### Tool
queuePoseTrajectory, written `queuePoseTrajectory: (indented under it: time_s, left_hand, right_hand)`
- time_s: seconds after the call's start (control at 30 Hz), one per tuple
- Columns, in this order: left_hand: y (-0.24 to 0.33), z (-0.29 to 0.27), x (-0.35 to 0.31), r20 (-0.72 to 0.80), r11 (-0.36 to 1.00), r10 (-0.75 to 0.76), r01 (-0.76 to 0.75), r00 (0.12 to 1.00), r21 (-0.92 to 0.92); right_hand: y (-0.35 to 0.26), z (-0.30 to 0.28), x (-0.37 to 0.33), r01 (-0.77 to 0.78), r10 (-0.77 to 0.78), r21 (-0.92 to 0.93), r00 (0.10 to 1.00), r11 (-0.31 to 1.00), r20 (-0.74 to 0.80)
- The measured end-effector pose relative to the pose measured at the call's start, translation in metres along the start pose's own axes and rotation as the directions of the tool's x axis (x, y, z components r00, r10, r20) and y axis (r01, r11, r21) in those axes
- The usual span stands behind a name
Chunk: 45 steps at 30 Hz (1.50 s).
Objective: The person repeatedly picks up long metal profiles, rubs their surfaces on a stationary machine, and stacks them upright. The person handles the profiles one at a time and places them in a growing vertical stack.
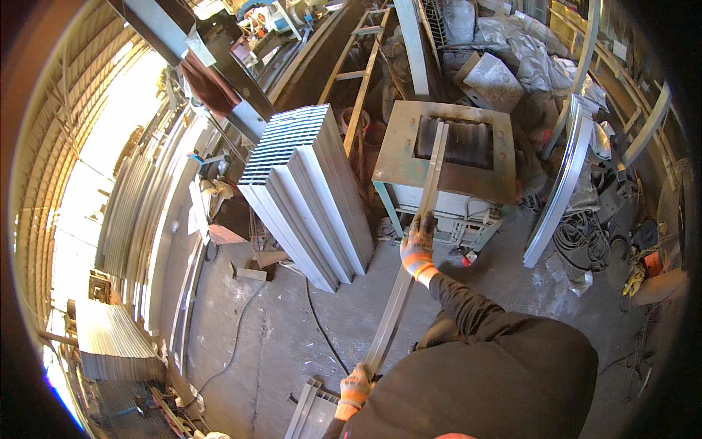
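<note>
A long, narrow metal profile point(391, 314) slants from beside my body up to a green-framed machine point(395, 135) with a rusty flat top. Its far end lies over the dark rectangular opening in that top. My right hand point(418, 245), in a grey and orange work glove, is closed round the profile just before the machine's near edge. Low in the view, my left hand point(355, 386), gloved the same way, grips the profile's near end; its fingertips are partly hidden. Close by the left hand are other metal profiles point(307, 413) with ribbed ends.
A tall bundle of silvery profiles point(314, 205) stands left of the machine. More long profiles point(150, 219) lean at the left. Curved metal strips point(559, 183) and coiled cables point(581, 238) are at the right. A black cable point(318, 322) crosses the concrete floor. A wooden ladder point(358, 80) leans behind.
</note>
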<state>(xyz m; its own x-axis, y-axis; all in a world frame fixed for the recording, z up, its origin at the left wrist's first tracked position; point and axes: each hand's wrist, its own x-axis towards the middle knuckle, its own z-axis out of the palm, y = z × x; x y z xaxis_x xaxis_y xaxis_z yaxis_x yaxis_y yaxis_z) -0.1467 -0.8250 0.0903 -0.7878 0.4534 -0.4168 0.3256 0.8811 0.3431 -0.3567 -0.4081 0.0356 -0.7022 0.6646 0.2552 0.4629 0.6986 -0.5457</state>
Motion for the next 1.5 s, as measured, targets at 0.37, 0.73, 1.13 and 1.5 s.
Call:
queuePoseTrajectory:
  time_s: [0.37, 0.73, 1.13, 1.5]
  left_hand:
    - [-0.013, -0.055, 0.102, 0.498, 0.508, -0.025, 0.44, 0.867, -0.74]
    - [0.262, -0.097, 0.433, 0.209, 0.847, 0.006, 0.107, 0.978, -0.521]
    - [0.329, -0.121, 0.532, 0.223, 0.877, 0.013, 0.096, 0.975, -0.471]
    - [0.221, -0.074, 0.32, 0.243, 0.855, -0.015, 0.139, 0.97, -0.5]
  right_hand:
    - [0.08, 0.017, 0.114, -0.168, 0.305, 0.89, 0.952, 0.423, 0.035]
    - [0.204, 0.043, 0.477, 0.153, -0.082, -0.28, 0.964, 0.948, 0.251]
    - [0.242, 0.064, 0.563, 0.09, 0.004, -0.525, 0.985, 0.846, 0.175]
    - [0.175, 0.017, 0.33, 0.035, -0.023, -0.283, 0.999, 0.959, 0.043]
